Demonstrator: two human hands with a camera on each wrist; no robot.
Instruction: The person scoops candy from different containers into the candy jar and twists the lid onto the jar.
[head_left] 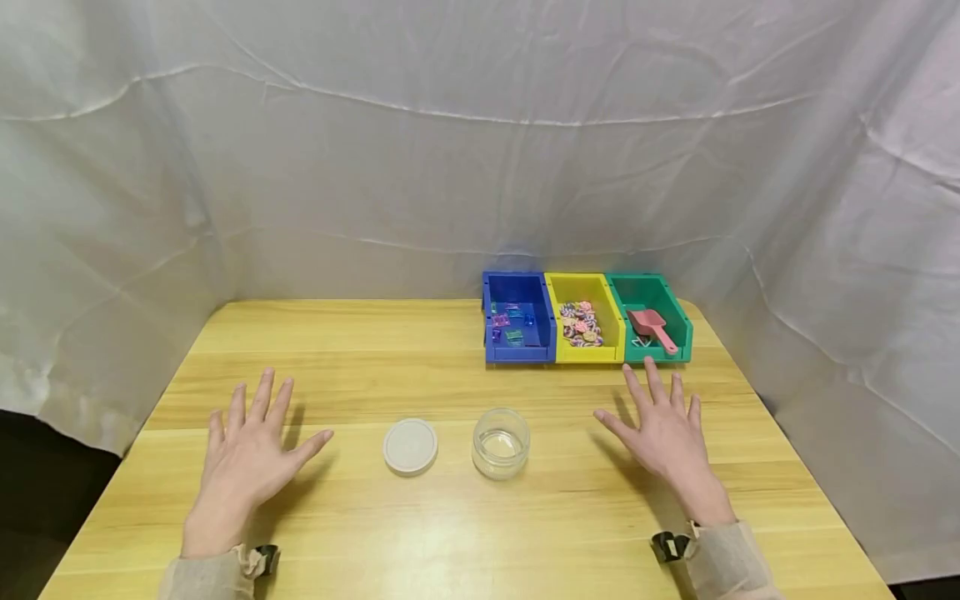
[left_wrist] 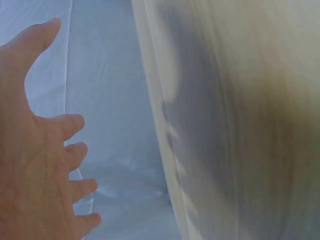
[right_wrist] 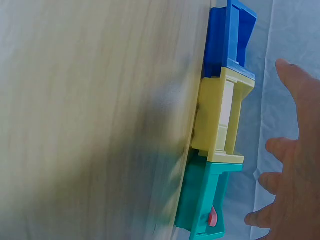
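My left hand [head_left: 251, 442] hovers flat over the wooden table [head_left: 360, 350] with fingers spread, holding nothing; its palm [left_wrist: 35, 165] fills the left wrist view's left side. My right hand [head_left: 663, 425] is spread the same way on the right, empty, just in front of the green bin [head_left: 651, 318]. Between the hands lie a white round lid [head_left: 410, 446] and an open clear glass jar [head_left: 501, 442], side by side. The right hand's fingers [right_wrist: 295, 165] show in the right wrist view, near the bins.
A blue bin [head_left: 518, 318] with small coloured pieces, a yellow bin [head_left: 583, 318] with round patterned pieces and the green bin with a pink scoop [head_left: 651, 325] stand in a row at the back right. White cloth [head_left: 450, 150] hangs behind and at both sides.
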